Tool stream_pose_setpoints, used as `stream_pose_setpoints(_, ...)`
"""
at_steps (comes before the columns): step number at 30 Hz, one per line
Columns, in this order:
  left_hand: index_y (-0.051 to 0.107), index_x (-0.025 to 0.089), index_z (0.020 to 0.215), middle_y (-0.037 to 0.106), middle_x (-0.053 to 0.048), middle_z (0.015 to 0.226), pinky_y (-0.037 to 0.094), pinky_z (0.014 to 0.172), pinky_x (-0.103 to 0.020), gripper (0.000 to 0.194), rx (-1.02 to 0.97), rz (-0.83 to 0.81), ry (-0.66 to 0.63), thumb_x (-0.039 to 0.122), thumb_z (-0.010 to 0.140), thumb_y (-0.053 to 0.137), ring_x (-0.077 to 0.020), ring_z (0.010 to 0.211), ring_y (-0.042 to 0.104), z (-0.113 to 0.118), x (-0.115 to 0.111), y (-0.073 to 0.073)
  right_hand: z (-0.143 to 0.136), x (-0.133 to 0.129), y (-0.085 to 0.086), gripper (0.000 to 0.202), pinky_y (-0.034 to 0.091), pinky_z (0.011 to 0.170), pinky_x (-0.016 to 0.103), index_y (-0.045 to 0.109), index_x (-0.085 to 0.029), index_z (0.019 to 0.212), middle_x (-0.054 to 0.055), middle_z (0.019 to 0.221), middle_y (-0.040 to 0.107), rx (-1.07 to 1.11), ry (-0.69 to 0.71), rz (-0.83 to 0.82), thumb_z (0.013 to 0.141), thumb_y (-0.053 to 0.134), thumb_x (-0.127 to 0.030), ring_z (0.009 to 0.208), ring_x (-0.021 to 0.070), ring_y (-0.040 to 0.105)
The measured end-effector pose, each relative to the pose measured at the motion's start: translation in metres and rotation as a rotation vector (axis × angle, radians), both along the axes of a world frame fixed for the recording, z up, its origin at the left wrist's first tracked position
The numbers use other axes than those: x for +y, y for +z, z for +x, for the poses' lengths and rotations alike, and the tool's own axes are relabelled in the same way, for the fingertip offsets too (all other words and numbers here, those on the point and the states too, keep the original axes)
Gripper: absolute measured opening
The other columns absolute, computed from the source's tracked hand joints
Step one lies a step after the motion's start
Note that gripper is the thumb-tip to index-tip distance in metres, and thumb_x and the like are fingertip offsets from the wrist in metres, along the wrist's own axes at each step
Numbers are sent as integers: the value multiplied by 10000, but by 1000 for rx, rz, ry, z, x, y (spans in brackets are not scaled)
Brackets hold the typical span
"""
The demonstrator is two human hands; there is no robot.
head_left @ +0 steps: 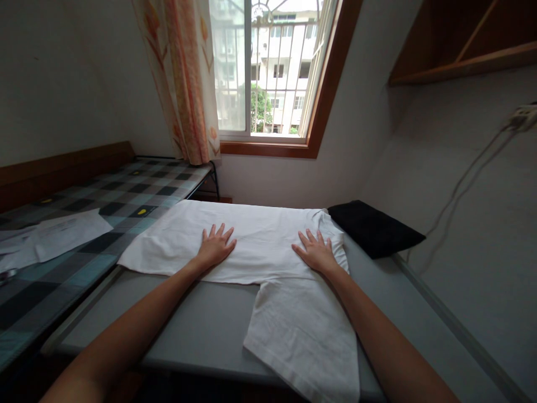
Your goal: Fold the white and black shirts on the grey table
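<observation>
A white T-shirt [260,235] lies sideways on a grey table [201,319], its body folded lengthwise. One sleeve [302,330] spreads toward me and hangs past the table's front edge. My left hand [215,246] rests flat on the shirt's body, fingers spread. On the part near the collar, at the right end, my right hand [315,251] also lies flat with its fingers apart. Neither hand grips the cloth. Small creases show around the collar and the sleeve.
A black folded cloth [373,228] lies at the table's back right. Left of the table stands a bed with a checked mattress [96,196] and papers [62,235] on it. A curtain [184,84] hangs beside the window. Cables [470,162] run down the right wall.
</observation>
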State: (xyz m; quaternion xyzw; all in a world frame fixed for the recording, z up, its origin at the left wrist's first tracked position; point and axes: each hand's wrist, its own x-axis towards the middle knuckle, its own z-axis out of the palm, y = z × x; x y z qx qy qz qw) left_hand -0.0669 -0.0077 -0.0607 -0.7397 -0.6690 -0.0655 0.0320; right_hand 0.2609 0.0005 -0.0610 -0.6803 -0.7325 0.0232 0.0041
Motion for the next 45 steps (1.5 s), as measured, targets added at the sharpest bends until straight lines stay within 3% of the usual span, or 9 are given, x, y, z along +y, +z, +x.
stream_pose_setpoints(33, 408, 284, 1436, 329, -105, 1535, 199, 1093, -606, 558, -3, 6, -2, 515, 937, 309, -378, 1405, 256, 0, -1, 1, -2, -1, 2, 708, 108, 1113, 605, 264, -265, 1510, 59, 1593, 175, 8, -2, -10, 913, 221, -644, 1440, 376, 90)
stream_pose_setpoints(38, 396, 274, 1442, 321, -111, 1538, 203, 1096, -594, 567, 13, -24, -8, 518, 940, 293, -366, 1409, 253, 0, -5, 7, 1, -5, 11, 691, 131, 1114, 589, 267, -257, 1509, 65, 1591, 179, -2, 23, -43, 922, 238, -620, 1441, 369, 104)
stream_pose_setpoints(41, 396, 258, 1442, 303, -136, 1542, 214, 1076, -618, 598, 29, -68, 1, 551, 934, 278, -377, 1411, 242, -1, -14, 11, 9, -13, 27, 668, 125, 1110, 593, 346, -227, 1477, 96, 1562, 267, -62, 21, -86, 918, 308, -591, 1413, 380, 208)
stream_pose_setpoints(45, 336, 259, 1476, 194, -150, 1577, 157, 1057, -686, 752, 27, -129, 5, 700, 873, 246, -427, 1432, 123, -1, -24, 11, 23, -20, 42, 639, 194, 1050, 641, 608, -161, 1235, 172, 1302, 584, -128, -46, -145, 826, 488, -637, 1232, 422, 466)
